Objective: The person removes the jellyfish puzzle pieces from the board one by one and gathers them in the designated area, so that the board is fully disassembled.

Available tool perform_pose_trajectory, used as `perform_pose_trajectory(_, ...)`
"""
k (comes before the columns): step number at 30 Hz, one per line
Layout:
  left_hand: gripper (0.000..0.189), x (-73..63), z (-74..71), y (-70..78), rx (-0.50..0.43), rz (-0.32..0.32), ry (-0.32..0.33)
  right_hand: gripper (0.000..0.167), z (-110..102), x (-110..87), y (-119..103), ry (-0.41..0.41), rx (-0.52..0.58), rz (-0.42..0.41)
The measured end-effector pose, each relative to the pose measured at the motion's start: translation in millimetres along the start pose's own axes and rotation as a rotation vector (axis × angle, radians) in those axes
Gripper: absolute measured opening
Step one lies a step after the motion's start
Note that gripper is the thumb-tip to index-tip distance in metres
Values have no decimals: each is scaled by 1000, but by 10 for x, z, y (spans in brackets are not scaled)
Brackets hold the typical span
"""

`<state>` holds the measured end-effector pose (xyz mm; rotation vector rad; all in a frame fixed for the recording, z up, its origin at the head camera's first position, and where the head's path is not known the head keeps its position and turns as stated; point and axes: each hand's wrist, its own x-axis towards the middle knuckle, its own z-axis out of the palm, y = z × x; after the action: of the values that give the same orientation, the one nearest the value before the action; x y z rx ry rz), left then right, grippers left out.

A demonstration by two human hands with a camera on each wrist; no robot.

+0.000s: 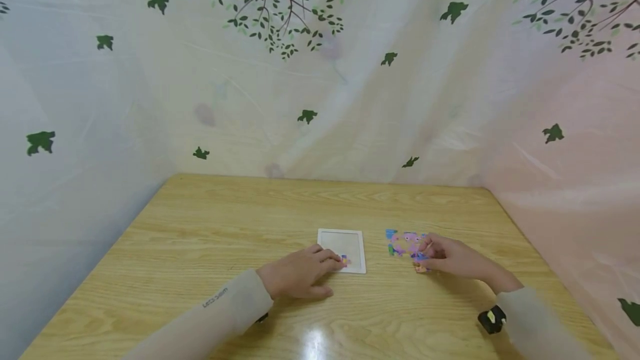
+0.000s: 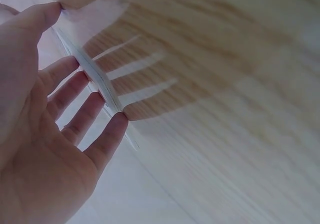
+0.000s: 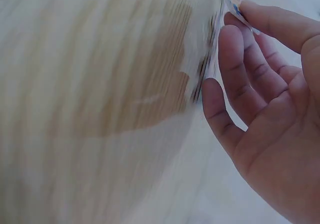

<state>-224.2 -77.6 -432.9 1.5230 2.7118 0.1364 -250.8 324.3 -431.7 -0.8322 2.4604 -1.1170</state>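
Note:
My left hand [image 1: 302, 272] lies over the lower left of a white square puzzle tray [image 1: 364, 254], its fingers spread and fairly straight. In the left wrist view its fingertips touch the tray's edge [image 2: 95, 72]. Just beyond these fingertips, a small colourful puzzle piece [image 1: 345, 260] lies inside the tray. To the right, my right hand [image 1: 462, 259] pinches a thin puzzle piece [image 3: 233, 4] between thumb and fingers. Several pink, purple and blue puzzle pieces [image 1: 400, 242] lie beside and partly under that hand, some of them hidden by the fingers.
The wooden table [image 1: 240, 210] reaches back to a pale curtain [image 1: 240, 126] printed with leaves and branches, which also hangs along both sides. A black wrist strap device [image 1: 492, 319] sits at the right sleeve.

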Motion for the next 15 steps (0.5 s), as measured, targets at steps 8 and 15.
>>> perform_pose_trajectory(8,58,-7,6,-9,-5,-12,-15,19,-112,-312,219,28,98,3)
perform_pose_trajectory(15,58,-12,3,-6,-13,-21,-20,18,-53,-328,238,63,64,16)
